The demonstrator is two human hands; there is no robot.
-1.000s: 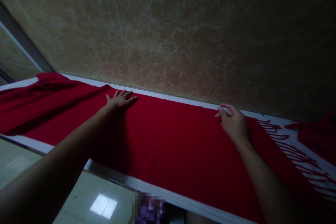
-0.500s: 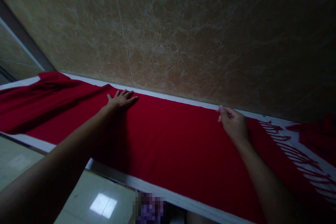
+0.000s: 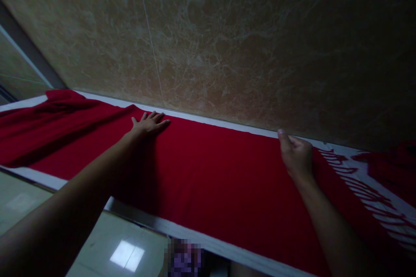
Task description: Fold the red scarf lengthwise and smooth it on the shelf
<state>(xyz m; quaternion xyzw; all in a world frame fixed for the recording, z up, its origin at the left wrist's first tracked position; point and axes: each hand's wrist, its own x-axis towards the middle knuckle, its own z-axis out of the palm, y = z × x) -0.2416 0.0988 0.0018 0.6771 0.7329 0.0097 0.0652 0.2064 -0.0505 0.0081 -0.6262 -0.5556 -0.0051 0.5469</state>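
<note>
Along the long, fringed red cloth [image 3: 211, 173] on the narrow white desk [image 3: 227, 246], the curled right hand [image 3: 297, 153] has shifted toward three o'clock, its hold unclear; apart at nine, the left hand [image 3: 147, 125] stays splayed on the cloth.

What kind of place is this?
Indoors, possibly a workroom or home; can't tell which. Marbled tile wall, glossy tiled floor, and a fringed red scarf or shawl along a narrow white bench or table.

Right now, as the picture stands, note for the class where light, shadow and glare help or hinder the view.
Head view: dim overall, darkest at right; window-like glare on the floor tiles; shadow beside the left hand on the red cloth; pixelated patch at bottom.
</note>
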